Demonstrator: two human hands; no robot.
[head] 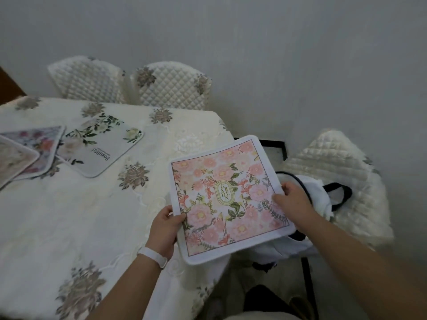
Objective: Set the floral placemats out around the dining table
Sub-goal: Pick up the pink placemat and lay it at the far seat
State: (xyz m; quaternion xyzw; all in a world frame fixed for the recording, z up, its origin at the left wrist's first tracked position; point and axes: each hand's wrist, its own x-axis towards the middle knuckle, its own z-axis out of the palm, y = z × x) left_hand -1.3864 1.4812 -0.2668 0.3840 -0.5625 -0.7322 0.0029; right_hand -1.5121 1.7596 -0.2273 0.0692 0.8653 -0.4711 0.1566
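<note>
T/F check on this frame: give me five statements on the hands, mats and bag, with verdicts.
1. Both the left hand and the right hand have a grip on the pink placemat. True.
2. The pink placemat lies flat in the middle of the table. False: it is held at the table's corner, partly past the edge.
3. The "Beautiful" placemat lies on the table. True.
4. The white wristband is on the right wrist. False: it is on the left wrist.
5. The white bag sits on the table. False: it is off the table, by the quilted chair.
</note>
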